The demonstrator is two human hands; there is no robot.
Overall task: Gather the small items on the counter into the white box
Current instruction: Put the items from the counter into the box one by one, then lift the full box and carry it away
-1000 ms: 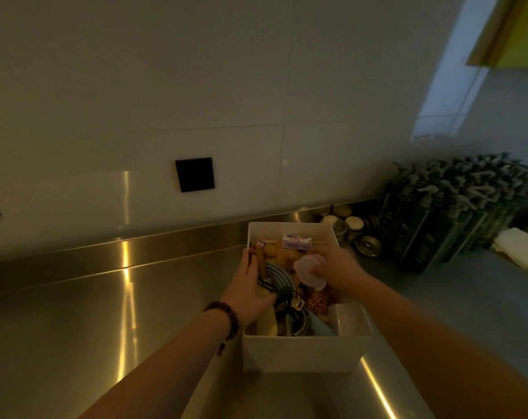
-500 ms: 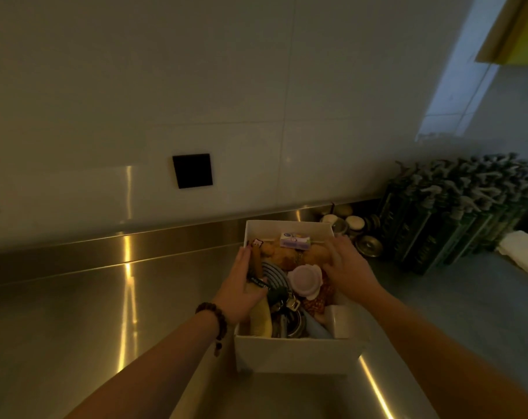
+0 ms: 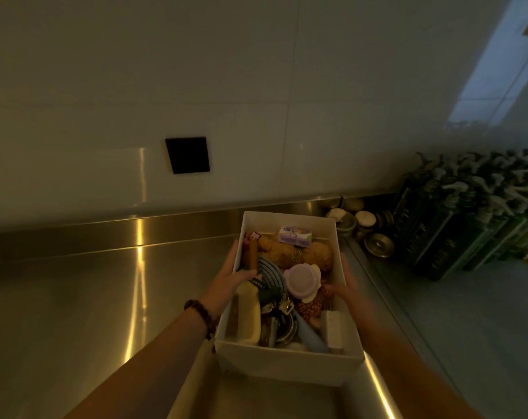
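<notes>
The white box (image 3: 282, 362) sits on the steel counter, full of small items: a pale pink round lid (image 3: 302, 279), a small purple carton (image 3: 295, 236), a brown plush toy (image 3: 299, 252), a grey ribbed disc (image 3: 270, 269), a yellow piece (image 3: 250, 313) and keys. My left hand (image 3: 231, 275) grips the box's left wall, thumb hooked over the rim and fingers outside. My right hand (image 3: 344, 282) grips the right wall the same way, thumb inside by the lid.
Several small round jars and lids (image 3: 364, 226) stand behind the box to the right. A dark green crate of bottles (image 3: 468, 213) fills the far right. A black square plate (image 3: 188, 154) is on the wall. Bare steel counter (image 3: 75, 297) lies to the left.
My right hand put the pink lid into the box, let go of it and moved to the right wall. Both hands now hold the box's sides.
</notes>
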